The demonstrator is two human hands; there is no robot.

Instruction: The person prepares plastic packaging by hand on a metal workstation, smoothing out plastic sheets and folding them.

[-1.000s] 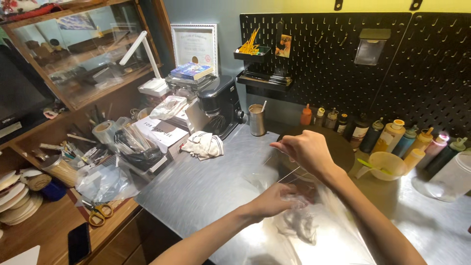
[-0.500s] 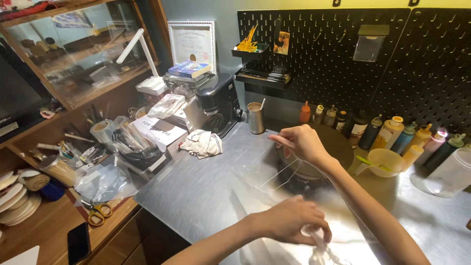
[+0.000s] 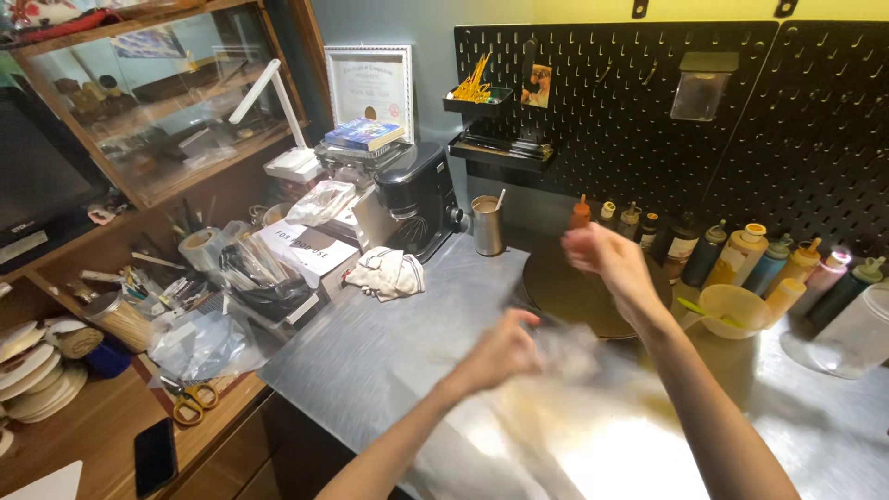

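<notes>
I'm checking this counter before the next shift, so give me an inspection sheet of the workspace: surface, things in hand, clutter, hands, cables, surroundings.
Surface: brushed steel counter, glare near the front edge.
Things in hand: thin clear plastic film, blurred, between both hands; round dark griddle plate behind it.
Clutter: crumpled white cloth, steel cup with a stick, pale bowl with a green utensil, row of squeeze bottles.
Hands: left hand at the film, grip too blurred to tell; right hand raised above the plate, blurred.
Cables: nothing seen.
Surroundings: black pegboard, black stand mixer, wooden shelves with scissors.
</notes>
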